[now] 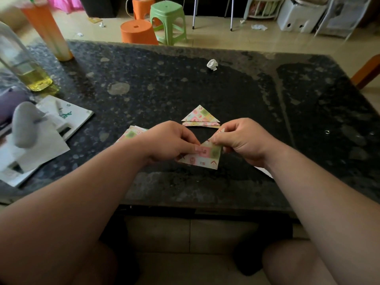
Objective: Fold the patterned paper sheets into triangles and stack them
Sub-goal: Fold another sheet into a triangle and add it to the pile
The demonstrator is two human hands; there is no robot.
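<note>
Sheet [202, 156]: just nearer than the stack [200, 117], half folded, peak toward the stack, long edge running left to right.
Fingers: left hand [172, 140] and right hand [242, 140] both pinch the sheet's top.
Desk [226, 89]: dark speckled stone; unfolded pile [131, 133] left of the stack, paper ball [212, 64] beyond it.
Room: tiled floor, stools [152, 25] far beyond the stack.
Edges: desk's near edge lies nearer than the sheet.

The left grip [170, 140] and right grip [244, 140] are bare, as are both forearms [82, 192] and knees [298, 264].

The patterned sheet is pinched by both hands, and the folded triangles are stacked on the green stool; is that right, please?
Not quite: the head view shows the folded triangles stacked on the dark table, just beyond the left hand and right hand, which do both pinch the patterned sheet.
</note>
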